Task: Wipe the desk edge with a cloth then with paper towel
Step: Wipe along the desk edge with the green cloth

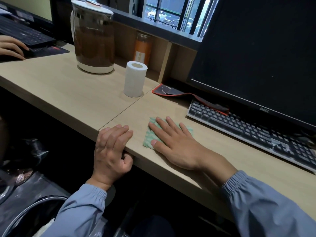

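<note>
Desk edge (171, 176) runs diagonal, far-left to near-right, right under both hands. Left hand (111, 147) clamps it: fingers curled on top, thumb tucked beneath. Green cloth (150, 136) just inside edge, pinned by right hand (172, 142), palm flat, fingers spread, so right hand makes the sweep. Farther back-left, paper towel roll (135, 79) upright, untouched.

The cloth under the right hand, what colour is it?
Light green cloth with a wavy ribbed texture, head view.

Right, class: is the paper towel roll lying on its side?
No, the paper towel roll stands upright on the desk, beyond the cloth.
</note>
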### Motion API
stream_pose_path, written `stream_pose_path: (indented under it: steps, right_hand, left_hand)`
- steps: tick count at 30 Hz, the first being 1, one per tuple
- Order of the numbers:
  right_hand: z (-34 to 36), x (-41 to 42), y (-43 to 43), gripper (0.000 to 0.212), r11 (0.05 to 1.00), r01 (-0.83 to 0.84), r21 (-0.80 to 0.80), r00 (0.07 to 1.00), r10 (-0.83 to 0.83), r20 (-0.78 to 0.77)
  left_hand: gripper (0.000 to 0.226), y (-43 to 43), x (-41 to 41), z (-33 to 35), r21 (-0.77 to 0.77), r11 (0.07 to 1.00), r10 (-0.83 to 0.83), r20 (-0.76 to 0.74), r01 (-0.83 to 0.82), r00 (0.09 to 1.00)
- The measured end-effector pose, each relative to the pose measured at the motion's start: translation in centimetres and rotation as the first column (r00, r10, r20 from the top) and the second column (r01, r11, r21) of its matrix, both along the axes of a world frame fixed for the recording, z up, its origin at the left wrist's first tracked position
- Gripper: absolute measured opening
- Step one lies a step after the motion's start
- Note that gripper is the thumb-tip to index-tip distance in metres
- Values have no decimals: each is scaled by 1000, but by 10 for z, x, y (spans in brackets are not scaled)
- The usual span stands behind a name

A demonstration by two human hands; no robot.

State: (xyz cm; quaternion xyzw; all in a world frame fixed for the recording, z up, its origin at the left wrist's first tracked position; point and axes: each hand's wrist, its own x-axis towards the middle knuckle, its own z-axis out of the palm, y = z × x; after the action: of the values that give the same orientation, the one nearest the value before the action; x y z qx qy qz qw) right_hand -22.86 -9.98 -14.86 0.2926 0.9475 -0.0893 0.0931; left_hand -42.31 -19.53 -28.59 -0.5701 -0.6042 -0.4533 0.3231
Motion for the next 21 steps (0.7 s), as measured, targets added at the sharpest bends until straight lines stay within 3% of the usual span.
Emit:
stream_pose_path:
  steps: [5,9,15,21]
  right_hand:
    - [-8,-1,-21,70,999,32,3,999,-32,-30]
    - [-4,-19,19,73,999,33,-28,999,-34,-26]
    - [-5,-61,44,75,986,166,-3,986,-166,-6]
    - [-10,-53,28,73,997,74,-38,997,-74,4]
  left_hand:
    - [63,1,2,-1,8,1000,16,5,-16,1000]
    - [61,2,0,-2,10,1000,22,-11,-22,1000]
    - [62,1,-2,-3,7,1000,21,-30,-21,999]
    - [58,6,-3,-7,20,999,39,-19,-39,999]
